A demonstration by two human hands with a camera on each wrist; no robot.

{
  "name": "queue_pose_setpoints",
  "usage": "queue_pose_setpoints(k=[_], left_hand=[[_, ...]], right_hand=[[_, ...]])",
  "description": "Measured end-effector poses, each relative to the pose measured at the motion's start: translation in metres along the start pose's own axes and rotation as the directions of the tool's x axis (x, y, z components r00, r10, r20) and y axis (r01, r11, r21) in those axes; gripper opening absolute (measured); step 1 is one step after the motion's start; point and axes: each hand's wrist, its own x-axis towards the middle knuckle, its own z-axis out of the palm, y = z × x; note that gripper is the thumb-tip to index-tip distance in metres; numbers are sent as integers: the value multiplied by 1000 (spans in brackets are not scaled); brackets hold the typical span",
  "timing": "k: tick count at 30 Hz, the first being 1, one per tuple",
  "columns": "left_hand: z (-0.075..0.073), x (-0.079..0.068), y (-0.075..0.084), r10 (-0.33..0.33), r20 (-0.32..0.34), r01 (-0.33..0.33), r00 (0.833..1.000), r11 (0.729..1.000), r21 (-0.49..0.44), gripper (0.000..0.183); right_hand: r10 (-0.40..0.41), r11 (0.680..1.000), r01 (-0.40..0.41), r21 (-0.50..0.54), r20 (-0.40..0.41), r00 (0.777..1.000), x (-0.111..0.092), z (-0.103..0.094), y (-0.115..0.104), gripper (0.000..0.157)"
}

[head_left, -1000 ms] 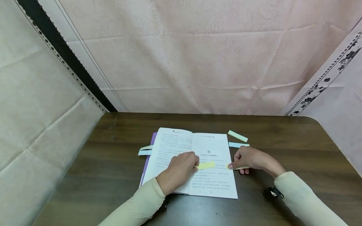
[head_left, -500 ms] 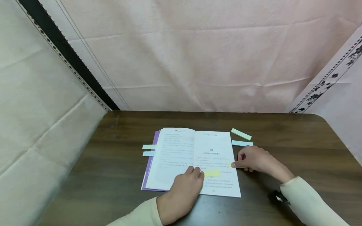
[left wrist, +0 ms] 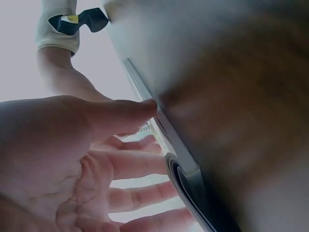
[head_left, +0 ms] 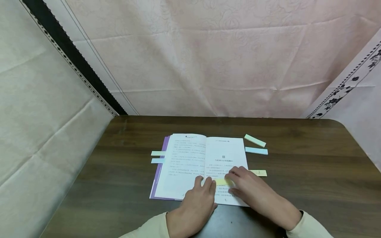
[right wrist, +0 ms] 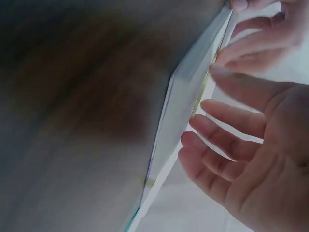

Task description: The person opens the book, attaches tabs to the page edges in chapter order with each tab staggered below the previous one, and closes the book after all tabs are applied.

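Note:
An open book (head_left: 190, 152) with printed pages and a purple cover lies on the table. My left hand (head_left: 193, 206) rests on its lower middle, fingertips on the pages at the left end of a yellow sticky strip (head_left: 221, 182). In the left wrist view its fingers (left wrist: 140, 166) are extended and the thumb is by the book's bottom edge. My right hand (head_left: 256, 193) is over the right page, fingertips at the strip's right end. The right wrist view shows its fingers (right wrist: 224, 137) loosely bent and apart. A pale yellow tab (head_left: 258, 173) sticks out past the right page.
A blue tab (head_left: 256, 150) and a pale green tab (head_left: 255, 140) lie at the book's upper right edge. Green (head_left: 158, 153) and blue (head_left: 157, 161) tabs stick out on the left. Fabric curtains (head_left: 208, 66) surround the brown table (head_left: 306, 158).
My right hand has let go of the yellow tab at the page's right edge and moved left and down over the page. The left hand has shifted slightly; its fingers are straighter.

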Motion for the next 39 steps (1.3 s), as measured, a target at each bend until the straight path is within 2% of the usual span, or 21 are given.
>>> queue_pose_setpoints(k=[5,14,20,24,28,33,39], left_hand=[[0,0,2,-16,6,16,1000,1000,23,59],[-5,0,8,-6,130,-10,991,993,118,68],[-12,3,1,-20,265,18,964,1000,10,65],[-14,5,-3,-5,321,20,947,999,-43,66],[-18,7,-8,15,351,14,936,997,-81,66],[-23,7,-14,36,373,26,927,987,-161,69],[-25,-1,-25,37,382,93,923,944,-316,80]], right_hand=[[-54,990,53,-134,-5,999,5,5,-10,26],[27,982,-23,-190,22,999,3,6,-21,22],[77,967,-72,-246,10,997,-5,9,-32,22],[116,957,-114,-267,-9,993,-3,11,-38,17],[163,949,-159,-271,-8,987,3,12,-42,22],[206,953,-199,-229,6,979,6,14,-40,23],[244,956,-227,-184,78,967,4,-2,-23,23]])
